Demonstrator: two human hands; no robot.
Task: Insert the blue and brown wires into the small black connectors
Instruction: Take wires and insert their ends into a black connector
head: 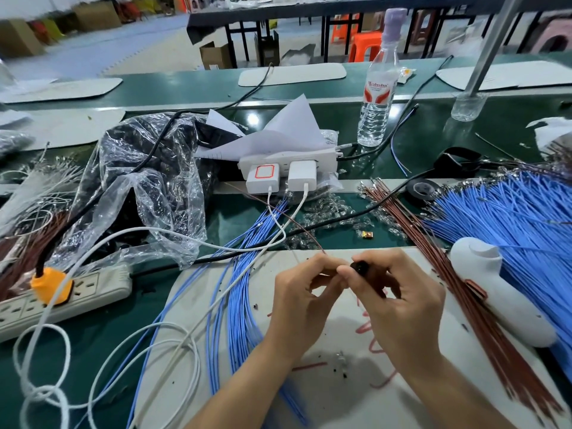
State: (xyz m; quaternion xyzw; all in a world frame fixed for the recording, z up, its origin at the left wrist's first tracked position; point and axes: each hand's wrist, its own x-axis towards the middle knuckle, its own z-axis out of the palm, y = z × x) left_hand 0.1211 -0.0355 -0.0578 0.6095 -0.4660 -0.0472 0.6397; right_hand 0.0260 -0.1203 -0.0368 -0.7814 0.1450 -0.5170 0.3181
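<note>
Green tabletop (433, 140) in a workshop, with a grey mat (334, 407) at lower centre of the frame. Both hands meet above the mat, fingertips nearly touching. Left hand (305, 292) pinches the end of a thin brown wire (315, 244), which arcs away toward the upper left. Right hand (399, 298) pinches a small black connector (359, 267) between thumb and fingers. The fingers hide the joint, so whether the tip is already seated cannot be told.

Likely faults, as judged from this position:
- Buckling. The wire is thin, and a push off the cavity's line would probably bend it or its terminal.
- Slipping. The connector is small and held only at the fingertips, so it may twist or drop.
- Snagging. White cables (185, 233) and loose blue wires (238, 305) cross the mat's left edge, near the left forearm.
- Wrong cavity, since the openings are hidden from view.

Spare brown wires (464, 305) lie at right.
</note>
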